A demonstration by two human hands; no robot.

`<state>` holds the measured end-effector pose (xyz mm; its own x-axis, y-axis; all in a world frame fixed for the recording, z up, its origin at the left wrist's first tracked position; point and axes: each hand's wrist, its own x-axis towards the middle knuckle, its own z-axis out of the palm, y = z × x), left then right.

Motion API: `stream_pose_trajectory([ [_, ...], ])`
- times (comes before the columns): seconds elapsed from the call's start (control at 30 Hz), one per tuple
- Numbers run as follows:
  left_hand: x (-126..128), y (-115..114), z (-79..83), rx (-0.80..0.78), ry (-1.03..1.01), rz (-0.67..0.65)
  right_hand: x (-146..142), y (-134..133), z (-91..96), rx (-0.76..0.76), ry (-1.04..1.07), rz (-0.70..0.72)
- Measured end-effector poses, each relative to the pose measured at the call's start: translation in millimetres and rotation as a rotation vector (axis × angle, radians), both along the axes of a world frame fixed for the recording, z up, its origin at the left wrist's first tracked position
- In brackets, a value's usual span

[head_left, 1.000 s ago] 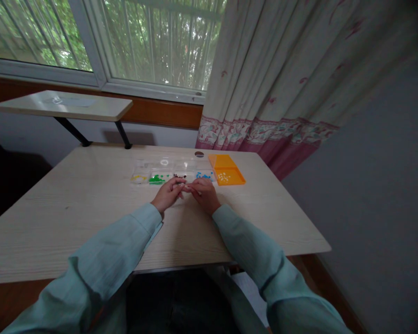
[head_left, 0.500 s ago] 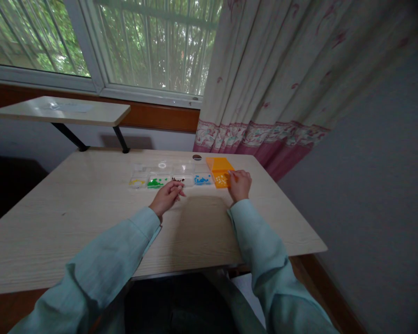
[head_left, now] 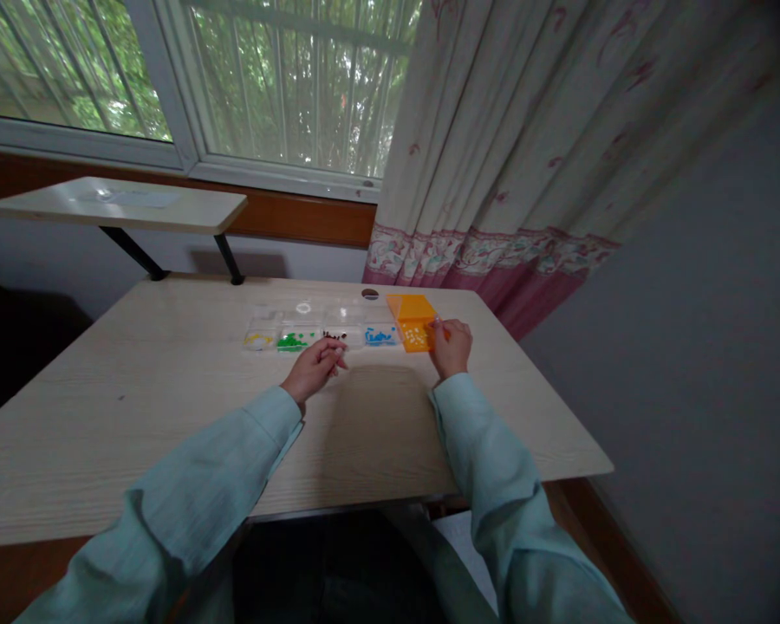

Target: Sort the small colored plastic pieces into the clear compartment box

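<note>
My left hand [head_left: 313, 368] rests on the wooden table [head_left: 169, 407] just in front of a row of clear compartments [head_left: 312, 328] holding yellow, green, dark and blue beads. Its fingers are pinched together on something too small to make out. My right hand [head_left: 452, 347] sits at the right edge of an orange tray [head_left: 411, 322] with small white beads in it. The right fingers are curled in a pinch over the tray's near corner; what they hold is too small to see.
A small white side table [head_left: 117, 201] stands behind the desk under the window. A patterned curtain [head_left: 494, 173] hangs at the back right. A round cable hole [head_left: 369, 294] lies in the desk beyond the trays. A grey wall runs along the right.
My right hand left the left hand at the table's middle and moved right to the orange tray. The left hand stayed nearly where it was.
</note>
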<state>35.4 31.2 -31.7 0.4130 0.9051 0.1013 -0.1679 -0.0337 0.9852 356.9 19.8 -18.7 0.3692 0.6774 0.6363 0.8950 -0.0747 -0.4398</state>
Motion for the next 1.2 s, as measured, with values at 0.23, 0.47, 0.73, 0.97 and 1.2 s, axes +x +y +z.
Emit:
stream_pose_trajectory([
  [0.23,0,-2,1.1,0.008,0.013,0.006,0,1,-1.2,-0.009,0.013,0.008],
  [0.47,-15,-4,20.4,0.536,0.416,0.216,-1,1,-0.3,0.004,0.000,0.021],
  [0.73,-35,11,26.5,0.832,0.662,0.351,0,3,-0.6,0.026,-0.009,0.037],
  [0.97,-58,24,31.3,0.883,0.746,0.574,3,3,-1.7,0.049,0.011,0.020],
  [1.2,-92,39,32.1,0.735,0.805,0.933,9,4,-4.9,0.069,0.107,-0.152],
])
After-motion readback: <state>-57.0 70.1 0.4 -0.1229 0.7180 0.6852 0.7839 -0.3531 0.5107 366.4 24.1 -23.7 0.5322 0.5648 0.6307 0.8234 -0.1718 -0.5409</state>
